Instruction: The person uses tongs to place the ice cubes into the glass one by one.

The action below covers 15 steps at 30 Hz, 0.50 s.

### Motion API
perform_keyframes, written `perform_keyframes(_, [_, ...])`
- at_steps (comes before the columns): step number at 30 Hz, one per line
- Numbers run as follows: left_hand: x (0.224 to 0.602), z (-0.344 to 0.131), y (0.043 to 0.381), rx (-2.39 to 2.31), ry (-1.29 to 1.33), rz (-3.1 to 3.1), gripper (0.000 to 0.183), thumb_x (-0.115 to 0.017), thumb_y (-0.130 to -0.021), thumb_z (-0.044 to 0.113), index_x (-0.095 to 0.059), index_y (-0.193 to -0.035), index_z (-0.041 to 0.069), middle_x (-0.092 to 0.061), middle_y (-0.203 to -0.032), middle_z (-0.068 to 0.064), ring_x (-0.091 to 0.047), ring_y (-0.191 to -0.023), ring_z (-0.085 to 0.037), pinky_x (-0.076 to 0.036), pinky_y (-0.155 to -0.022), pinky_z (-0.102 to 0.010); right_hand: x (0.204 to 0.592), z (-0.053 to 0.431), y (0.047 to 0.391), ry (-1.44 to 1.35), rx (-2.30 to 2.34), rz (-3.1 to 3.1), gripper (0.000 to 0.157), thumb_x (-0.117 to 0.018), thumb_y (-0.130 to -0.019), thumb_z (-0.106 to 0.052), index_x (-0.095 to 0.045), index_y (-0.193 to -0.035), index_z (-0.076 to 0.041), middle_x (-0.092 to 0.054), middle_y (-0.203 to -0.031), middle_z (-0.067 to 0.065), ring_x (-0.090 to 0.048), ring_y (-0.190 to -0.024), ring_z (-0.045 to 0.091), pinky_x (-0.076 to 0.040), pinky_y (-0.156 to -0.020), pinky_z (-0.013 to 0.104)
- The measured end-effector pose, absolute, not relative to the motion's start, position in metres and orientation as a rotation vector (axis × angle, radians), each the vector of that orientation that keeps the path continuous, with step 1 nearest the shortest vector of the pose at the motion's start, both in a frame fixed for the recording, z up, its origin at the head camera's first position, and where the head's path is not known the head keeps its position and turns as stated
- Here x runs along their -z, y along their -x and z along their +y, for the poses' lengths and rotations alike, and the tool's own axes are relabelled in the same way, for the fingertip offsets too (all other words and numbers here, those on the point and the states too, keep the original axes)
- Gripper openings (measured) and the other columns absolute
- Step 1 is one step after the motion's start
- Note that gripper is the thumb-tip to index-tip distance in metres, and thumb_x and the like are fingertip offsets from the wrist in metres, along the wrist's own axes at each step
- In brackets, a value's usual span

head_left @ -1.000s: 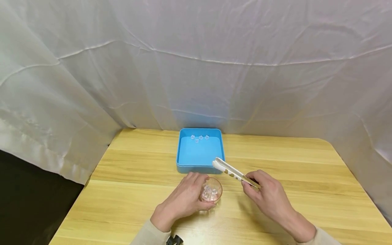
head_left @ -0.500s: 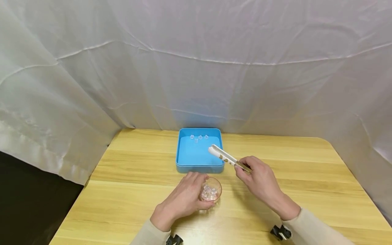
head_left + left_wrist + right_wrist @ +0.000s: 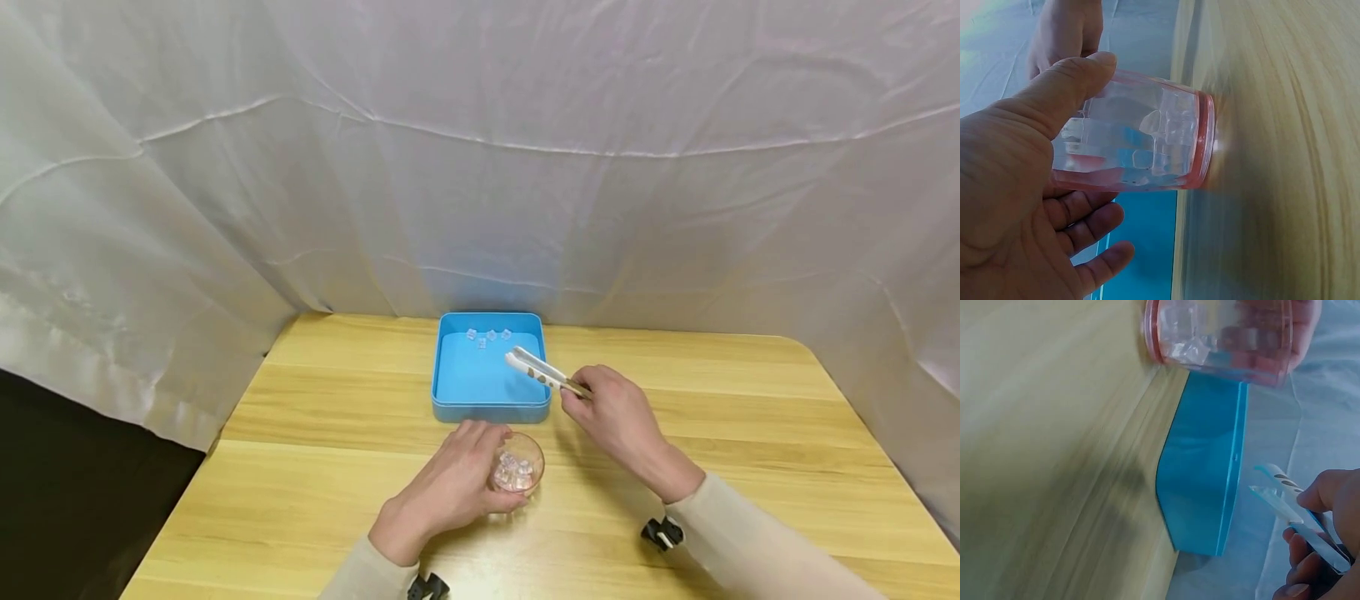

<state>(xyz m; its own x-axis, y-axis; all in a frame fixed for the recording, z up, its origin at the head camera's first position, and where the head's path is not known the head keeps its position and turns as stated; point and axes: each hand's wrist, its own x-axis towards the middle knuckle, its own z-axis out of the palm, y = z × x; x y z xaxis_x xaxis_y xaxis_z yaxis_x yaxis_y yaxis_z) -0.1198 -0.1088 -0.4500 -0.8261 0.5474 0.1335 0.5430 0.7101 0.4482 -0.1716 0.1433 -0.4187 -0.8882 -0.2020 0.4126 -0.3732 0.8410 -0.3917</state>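
Observation:
My left hand grips a clear, pink-tinted cup that stands upright on the table, thumb on one side and fingers on the other. Several clear ice-like cubes lie inside it. My right hand holds white tongs with gold spots and gold handles. The tongs' tips hang over the right part of a blue tray. In the right wrist view those tips look slightly apart; whether anything clear sits between them I cannot tell. Several clear cubes lie near the tray's back wall.
The wooden table carries the tray near its back edge, just beyond the cup. Pale fabric hangs behind the table and at both sides. A dark area shows at the lower left.
My right hand has moved forward and left with the tongs, from beside the tray's front right corner to over the tray. The left hand and cup have stayed put.

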Motion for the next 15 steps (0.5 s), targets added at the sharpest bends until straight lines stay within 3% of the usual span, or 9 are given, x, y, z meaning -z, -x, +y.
perform_keyframes(15, [0.45, -0.109, 0.12, -0.771, -0.929, 2.897, 0.075, -0.086, -0.084, 0.052, -0.058, -0.139, 0.01, -0.063, -0.127, -0.001, -0.052, -0.116, -0.017, -0.05, -0.104, -0.039, 0.423, 0.135, 0.192, -0.385, -0.556, -2.833, 0.015, -0.07, -0.094, -0.021, -0.067, -0.085, -0.008, -0.058, -0.075, 0.002, -0.049, -0.065, 0.017, -0.043, -0.056, 0.031])
